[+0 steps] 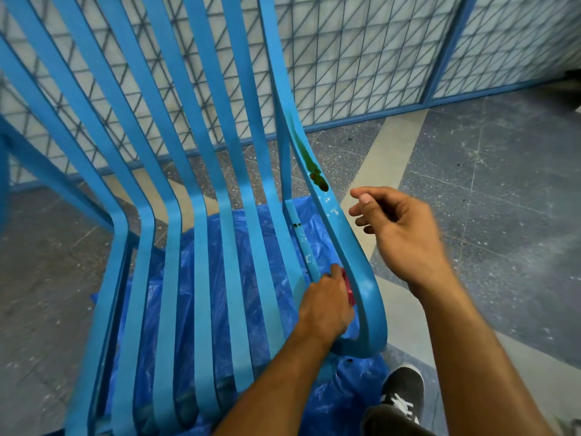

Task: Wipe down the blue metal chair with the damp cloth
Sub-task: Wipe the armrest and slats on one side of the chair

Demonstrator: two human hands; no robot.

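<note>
The blue metal chair (pixel 204 247) fills the left and middle of the view, its long slats bending from backrest to seat. A dark brown-green stain (pixel 316 171) runs down the rightmost slat, with two small dark drops (pixel 297 225) on the slat beside it. My left hand (pixel 327 305) presses a red cloth (pixel 348 289) into the gap beside the rightmost slat, near the seat's front right corner. Only an edge of the cloth shows past my fingers. My right hand (pixel 399 234) hovers just right of that slat, fingers loosely curled, holding nothing.
A blue plastic sheet (pixel 245 234) lies on the floor under the chair. A blue wire-mesh fence (pixel 361 58) stands behind it. Speckled grey floor (pixel 487 184) stretches to the right. My black-and-white shoe (pixel 402 394) is at the bottom beside the chair.
</note>
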